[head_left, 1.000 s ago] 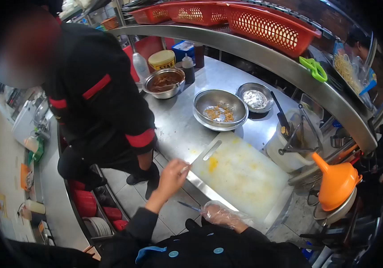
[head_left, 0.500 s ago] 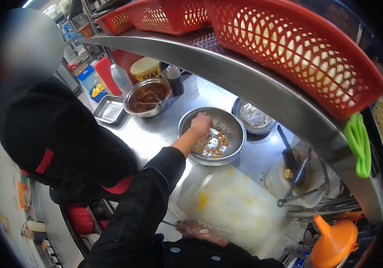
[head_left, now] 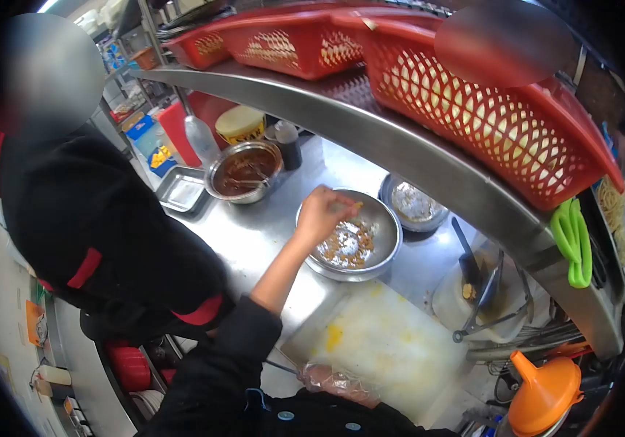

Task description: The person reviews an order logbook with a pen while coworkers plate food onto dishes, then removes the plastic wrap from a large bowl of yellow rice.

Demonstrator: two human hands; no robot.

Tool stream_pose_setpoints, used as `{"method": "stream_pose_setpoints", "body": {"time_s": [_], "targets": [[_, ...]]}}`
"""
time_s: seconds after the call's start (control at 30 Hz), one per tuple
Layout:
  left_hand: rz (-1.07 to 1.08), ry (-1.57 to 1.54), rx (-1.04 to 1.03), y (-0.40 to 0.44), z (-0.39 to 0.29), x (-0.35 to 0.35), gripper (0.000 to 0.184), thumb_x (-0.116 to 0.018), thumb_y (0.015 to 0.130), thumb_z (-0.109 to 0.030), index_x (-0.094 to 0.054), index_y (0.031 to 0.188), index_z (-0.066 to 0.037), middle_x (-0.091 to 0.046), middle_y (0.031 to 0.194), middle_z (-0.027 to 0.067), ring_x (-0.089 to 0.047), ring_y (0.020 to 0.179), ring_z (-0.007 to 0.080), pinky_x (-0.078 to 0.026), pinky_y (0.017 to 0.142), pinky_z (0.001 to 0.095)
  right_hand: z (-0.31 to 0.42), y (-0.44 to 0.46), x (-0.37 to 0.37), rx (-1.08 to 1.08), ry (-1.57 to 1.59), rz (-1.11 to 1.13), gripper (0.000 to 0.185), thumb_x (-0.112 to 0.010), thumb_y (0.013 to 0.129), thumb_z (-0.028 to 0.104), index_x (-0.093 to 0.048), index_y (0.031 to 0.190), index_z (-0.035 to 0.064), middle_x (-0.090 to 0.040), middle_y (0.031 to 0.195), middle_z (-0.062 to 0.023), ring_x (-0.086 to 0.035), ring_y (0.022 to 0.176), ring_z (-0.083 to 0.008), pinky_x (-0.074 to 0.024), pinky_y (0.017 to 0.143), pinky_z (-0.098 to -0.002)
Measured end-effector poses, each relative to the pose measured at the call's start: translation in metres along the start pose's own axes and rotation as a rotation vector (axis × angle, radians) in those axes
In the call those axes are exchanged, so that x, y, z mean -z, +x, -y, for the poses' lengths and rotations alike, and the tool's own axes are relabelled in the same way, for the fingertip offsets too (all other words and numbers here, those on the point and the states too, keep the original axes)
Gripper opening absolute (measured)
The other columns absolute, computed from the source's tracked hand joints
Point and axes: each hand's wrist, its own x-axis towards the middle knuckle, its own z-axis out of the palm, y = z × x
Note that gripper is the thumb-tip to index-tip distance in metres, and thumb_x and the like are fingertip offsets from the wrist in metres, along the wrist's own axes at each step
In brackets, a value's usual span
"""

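My bare left hand point(head_left: 321, 217) is raised over the near-left side of a steel mixing bowl point(head_left: 385, 227), fingertips pinched on a small yellowish bit of food point(head_left: 357, 207). Chopped brown-orange food bits point(head_left: 352, 247) lie scattered in the bottom of the bowl. Low in the view, my right hand point(head_left: 338, 382) wears a clear plastic glove and sits by the near edge of a stained white cutting board point(head_left: 378, 328). Its fingers are partly hidden and blurred. A thin dark rod shows beside its fingertips; I cannot make out what it is.
A co-worker in black point(head_left: 108, 226) stands close at left. Behind are a pot of brown sauce point(head_left: 243, 175) and a metal tray point(head_left: 181, 189). A steel shelf point(head_left: 429, 135) with red baskets point(head_left: 472, 109) overhangs the counter. Tongs point(head_left: 491, 306) and an orange funnel point(head_left: 545, 393) are right.
My left hand has lifted from inside the bowl, up and slightly left, with a bit of food in its fingertips. My gloved right hand has barely moved. The view has shifted slightly.
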Motion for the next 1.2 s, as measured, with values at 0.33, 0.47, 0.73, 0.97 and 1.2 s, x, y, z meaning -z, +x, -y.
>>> {"method": "stream_pose_setpoints", "body": {"time_s": [0.33, 0.47, 0.73, 0.97, 1.2], "targets": [[-0.341, -0.657, -0.104, -0.191, -0.111, 0.191, 0.014, -0.068, 0.078, -0.006, -0.069, 0.090, 0.000, -0.054, 0.091, 0.0049, -0.050, 0.084, 0.0097, -0.042, 0.072, 0.0201, 0.076, 0.033, -0.014, 0.188, -0.128, 0.132, 0.025, -0.050, 0.086, 0.027, -0.063, 0.090, 0.0064, -0.063, 0.086, -0.0147, -0.061, 0.083, -0.0318, -0.0476, 0.074, -0.0428], [-0.503, -0.486, -0.251, -0.270, -0.149, 0.242, 0.020, -0.075, 0.069, -0.003, -0.069, 0.087, 0.001, -0.052, 0.092, 0.0055, -0.052, 0.079, 0.0094, -0.042, 0.065, 0.0195, 0.060, 0.043, -0.014, 0.280, -0.225, 0.279, 0.026, -0.050, 0.086, 0.028, -0.063, 0.090, 0.0064, -0.064, 0.086, -0.0147, -0.061, 0.083, -0.0318, -0.0476, 0.074, -0.0426], [-0.690, -0.066, -0.389, -0.393, -0.222, 0.265, 0.028, -0.077, 0.069, -0.014, -0.069, 0.091, 0.001, -0.050, 0.097, 0.0088, -0.052, 0.076, 0.0131, -0.040, 0.063, 0.0218, 0.115, 0.079, -0.052, 0.508, -0.416, 0.497, 0.026, -0.050, 0.086, 0.028, -0.064, 0.091, 0.0064, -0.064, 0.087, -0.0148, -0.061, 0.083, -0.0318, -0.0476, 0.074, -0.0423], [-0.640, 0.254, -0.714, -0.407, -0.243, 0.262, 0.020, -0.074, 0.075, -0.012, -0.069, 0.084, 0.005, -0.051, 0.101, 0.0128, -0.052, 0.076, 0.0165, -0.040, 0.059, 0.0205, 0.152, 0.086, -0.070, 0.638, -0.502, 0.619, 0.026, -0.050, 0.085, 0.028, -0.064, 0.091, 0.0063, -0.064, 0.087, -0.0148, -0.061, 0.084, -0.0318, -0.0477, 0.074, -0.0421], [-0.983, 0.047, -0.848, -0.397, -0.266, 0.221, 0.011, -0.068, 0.078, -0.003, -0.068, 0.084, 0.005, -0.055, 0.094, 0.0162, -0.053, 0.065, 0.0187, -0.042, 0.055, 0.0251, 0.179, 0.079, -0.077, 0.713, -0.569, 0.682, 0.026, -0.051, 0.085, 0.028, -0.064, 0.092, 0.0063, -0.064, 0.088, -0.0149, -0.061, 0.084, -0.0317, -0.0477, 0.075, -0.0418]]}}
